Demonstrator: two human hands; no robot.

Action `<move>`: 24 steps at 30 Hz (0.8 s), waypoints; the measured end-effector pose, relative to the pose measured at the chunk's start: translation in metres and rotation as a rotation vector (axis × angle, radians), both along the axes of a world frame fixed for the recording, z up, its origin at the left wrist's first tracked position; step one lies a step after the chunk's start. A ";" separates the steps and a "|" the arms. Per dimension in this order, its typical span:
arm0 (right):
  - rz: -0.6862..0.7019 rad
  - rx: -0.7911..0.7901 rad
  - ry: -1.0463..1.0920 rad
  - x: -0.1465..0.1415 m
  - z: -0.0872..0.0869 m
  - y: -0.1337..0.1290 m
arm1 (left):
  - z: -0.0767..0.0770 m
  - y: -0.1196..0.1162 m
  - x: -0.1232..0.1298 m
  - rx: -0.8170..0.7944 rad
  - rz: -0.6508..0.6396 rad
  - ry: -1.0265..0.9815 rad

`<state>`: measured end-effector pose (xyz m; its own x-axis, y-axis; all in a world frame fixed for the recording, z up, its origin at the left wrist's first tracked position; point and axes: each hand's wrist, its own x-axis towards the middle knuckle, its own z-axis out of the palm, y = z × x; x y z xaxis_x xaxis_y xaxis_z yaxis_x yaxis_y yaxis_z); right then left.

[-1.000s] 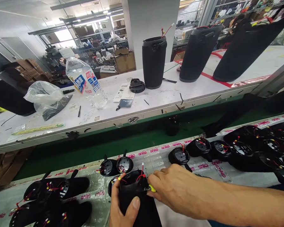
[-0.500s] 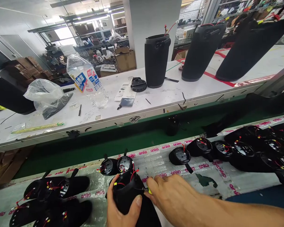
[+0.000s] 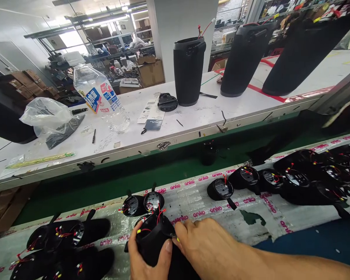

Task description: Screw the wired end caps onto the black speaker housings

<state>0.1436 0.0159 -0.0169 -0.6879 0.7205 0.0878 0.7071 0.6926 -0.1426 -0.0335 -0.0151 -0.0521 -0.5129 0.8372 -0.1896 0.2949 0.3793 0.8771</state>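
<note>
At the bottom centre, my left hand [image 3: 151, 256] wraps around a black fabric-covered speaker housing [image 3: 160, 243], with thumb in front and fingers on its far left side. Red wires with a yellow connector [image 3: 139, 231] stick out of its open top. My right hand [image 3: 202, 241] is closed at the right side of the housing's rim, pinching a small tool with a yellow-green handle [image 3: 177, 239]. Its tip meets the rim, mostly hidden by the fingers. Just behind the held housing, two similar housings [image 3: 153, 201] stand with their open ends up.
More wired housings crowd the wrapped lower surface [image 3: 189, 198] at left [image 3: 67, 233] and right [image 3: 297, 179]. On the white bench [image 3: 128, 112] are a plastic bottle [image 3: 102, 97], a clear bag [image 3: 46, 114], a round black part [image 3: 167, 102] and upright speakers [image 3: 189, 74]. A green gap lies between.
The view has shifted slightly, so the bench things sit a little further left. Both hands keep their hold, and the right hand has moved slightly left with the housing.
</note>
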 end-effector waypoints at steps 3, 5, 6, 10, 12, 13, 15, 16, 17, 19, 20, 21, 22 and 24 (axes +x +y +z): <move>-0.118 -0.039 0.107 0.000 0.000 -0.003 | -0.005 0.002 0.004 0.027 0.075 -0.258; -0.169 -0.073 0.197 0.004 0.001 -0.005 | -0.005 0.003 0.008 -0.028 0.141 -0.500; -0.188 -0.082 0.223 0.008 0.002 -0.005 | -0.003 0.003 0.010 -0.052 0.162 -0.593; -0.182 -0.063 0.179 0.025 0.005 -0.001 | 0.008 0.005 0.014 -0.042 0.139 -0.675; -0.089 -0.046 0.112 0.031 0.009 0.005 | 0.012 0.006 0.014 -0.034 0.116 -0.653; -0.040 -0.035 0.076 0.033 0.010 0.009 | 0.013 0.007 0.012 -0.029 0.089 -0.627; 0.037 -0.015 0.023 0.035 0.014 0.018 | 0.012 0.008 0.009 -0.021 0.008 -0.566; 0.066 -0.008 0.013 0.036 0.014 0.022 | 0.011 0.008 0.006 -0.020 -0.035 -0.545; 0.088 -0.003 0.008 0.037 0.015 0.026 | 0.010 0.008 0.004 -0.018 -0.074 -0.535; 0.137 0.005 0.001 0.039 0.015 0.032 | 0.008 0.008 0.000 -0.015 -0.134 -0.533; 0.158 0.018 -0.007 0.040 0.014 0.035 | 0.007 0.008 -0.002 -0.010 -0.156 -0.529; 0.180 0.028 -0.018 0.042 0.014 0.037 | 0.007 0.008 -0.003 -0.002 -0.175 -0.516; 0.196 0.040 -0.030 0.044 0.014 0.038 | 0.006 0.008 -0.003 0.008 -0.193 -0.500; 0.225 0.064 -0.039 0.048 0.014 0.040 | 0.006 0.009 -0.003 0.027 -0.217 -0.470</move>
